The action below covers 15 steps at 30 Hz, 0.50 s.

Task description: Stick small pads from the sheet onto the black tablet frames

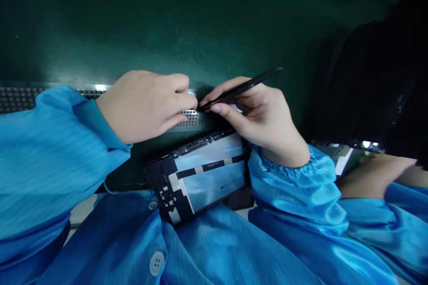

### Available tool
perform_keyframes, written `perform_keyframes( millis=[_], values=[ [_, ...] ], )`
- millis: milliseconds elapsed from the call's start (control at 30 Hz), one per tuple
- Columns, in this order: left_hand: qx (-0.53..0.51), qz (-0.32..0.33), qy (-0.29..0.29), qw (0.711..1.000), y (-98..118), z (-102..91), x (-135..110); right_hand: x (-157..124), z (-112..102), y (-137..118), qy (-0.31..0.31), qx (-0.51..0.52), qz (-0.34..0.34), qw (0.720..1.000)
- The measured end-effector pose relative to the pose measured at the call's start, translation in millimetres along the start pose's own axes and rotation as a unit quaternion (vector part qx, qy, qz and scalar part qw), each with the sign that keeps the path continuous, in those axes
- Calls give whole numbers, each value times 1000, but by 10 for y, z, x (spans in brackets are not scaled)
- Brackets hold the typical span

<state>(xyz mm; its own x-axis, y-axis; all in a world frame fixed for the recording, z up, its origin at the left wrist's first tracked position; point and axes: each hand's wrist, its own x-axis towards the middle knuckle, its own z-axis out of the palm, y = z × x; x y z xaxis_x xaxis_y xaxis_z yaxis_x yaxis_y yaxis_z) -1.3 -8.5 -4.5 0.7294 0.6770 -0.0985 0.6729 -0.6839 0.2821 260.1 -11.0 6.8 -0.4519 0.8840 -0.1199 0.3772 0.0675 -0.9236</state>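
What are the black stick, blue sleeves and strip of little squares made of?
The black stick in the right hand looks like smooth plastic or coated metal: its soft shine doesn't settle which. The blue sleeves look like thin, silky cloth, since they wrinkle and gleam. The strip of little squares looks silvery and shiny, maybe metal, though plastic is possible.

You wear a blue garment (207, 254) of shiny cloth. Your left sleeve (56, 156) is loose and shows thin darker stripes; your right sleeve (297, 200) gathers into small wrinkles at the cuff (294, 173). A white button (157, 263) with four holes sits on the front. Your left hand (147, 104) and right hand (264, 116) are bare.
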Motion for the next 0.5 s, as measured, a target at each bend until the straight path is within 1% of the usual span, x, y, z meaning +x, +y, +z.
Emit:
perform_keyframes(
  millis=[67,100,133,167,200,267,333,400,433,500],
  values=[
    [-6,4,12,1000,-4,14,-5,-5,-29,-48,-9,22,14,1000],
    [-10,4,17,1000,-5,19,-6,-43,-21,-98,2,42,25,999],
    [-16,3,19,1000,-3,20,-7,-112,13,-165,28,68,35,997],
    [-22,0,20,1000,-1,19,-6,-211,78,-242,66,94,48,992],
    [-28,-5,18,999,4,14,-4,-334,178,-323,113,117,61,985],
    [-37,-14,7,999,13,-1,4,-609,463,-460,206,146,81,964],
    [-42,-20,-9,999,22,-17,13,-842,797,-518,268,150,78,949],
    [-46,-24,-18,999,27,-29,20,-965,1079,-486,296,125,50,946],
    [-48,-24,-19,998,29,-33,22,-984,1180,-446,299,106,31,948],
    [-51,-25,-18,998,32,-37,22,-970,1291,-358,293,69,0,954]
  ],
)
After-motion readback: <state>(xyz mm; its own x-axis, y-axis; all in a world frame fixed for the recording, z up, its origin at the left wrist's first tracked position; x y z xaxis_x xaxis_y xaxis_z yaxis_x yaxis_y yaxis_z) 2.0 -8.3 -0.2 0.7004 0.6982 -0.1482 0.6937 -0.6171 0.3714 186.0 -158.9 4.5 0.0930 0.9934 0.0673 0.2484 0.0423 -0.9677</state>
